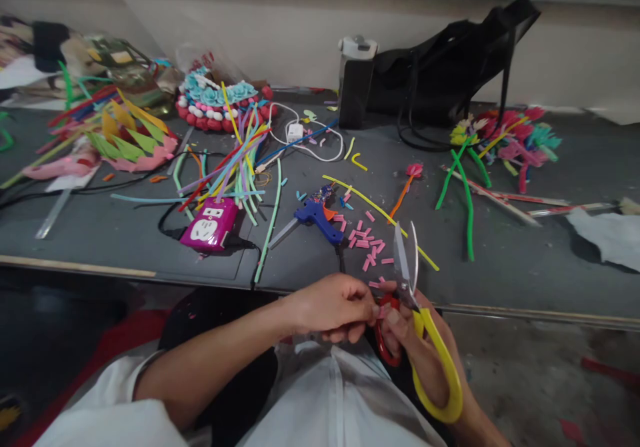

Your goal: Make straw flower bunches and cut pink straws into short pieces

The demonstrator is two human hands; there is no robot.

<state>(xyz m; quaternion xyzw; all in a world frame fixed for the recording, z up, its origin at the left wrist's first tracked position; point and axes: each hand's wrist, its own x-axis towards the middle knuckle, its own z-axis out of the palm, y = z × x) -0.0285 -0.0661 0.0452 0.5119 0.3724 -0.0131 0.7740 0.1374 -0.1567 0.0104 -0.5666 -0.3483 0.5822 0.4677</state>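
Observation:
Near the table's front edge, my right hand (417,340) is closed around scissors (445,374) with one yellow and one red handle. Their metal blades point away from me, slightly parted. My left hand (340,307) is closed in a pinch beside it, its fingertips on a small pink strip (384,312) that my right fingers also touch. Just beyond my hands, many short pink pieces (364,239) are scattered on the table. Left of them lies a blue glue gun (320,217) with a glue stick at its back.
A magenta power outlet box (213,224) sits at left with pipe cleaners (245,147) behind it. A yellow strip (370,202) lies past the pink pieces. Farther back are a dark bottle (356,84), a black bag (450,67), craft flowers (525,144) and a paper crown (133,140).

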